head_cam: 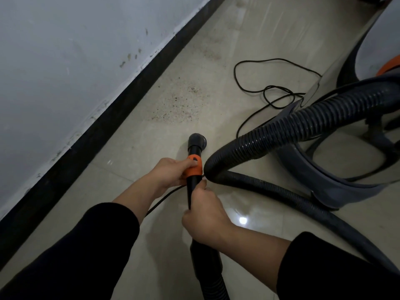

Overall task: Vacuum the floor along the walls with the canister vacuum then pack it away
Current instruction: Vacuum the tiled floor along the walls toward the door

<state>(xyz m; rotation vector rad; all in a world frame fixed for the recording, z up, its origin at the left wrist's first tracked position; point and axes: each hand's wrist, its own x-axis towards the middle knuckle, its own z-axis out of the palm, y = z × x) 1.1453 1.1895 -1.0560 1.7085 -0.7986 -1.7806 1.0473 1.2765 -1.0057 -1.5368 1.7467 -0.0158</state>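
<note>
Wand [194,151] is gripped by left hand [173,173] and right hand [205,215]; grit [179,105] beyond them is not yet vacuumed, nothing packed.

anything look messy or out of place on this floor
Yes. Reddish-brown grit is scattered over the tiles beside the black skirting, just ahead of the wand. The black power cord lies in loose, overlapping loops near the canister. The wall above shows dark scuffs.

Black wand [191,188], orange collar [195,168], seemingly upright
</note>
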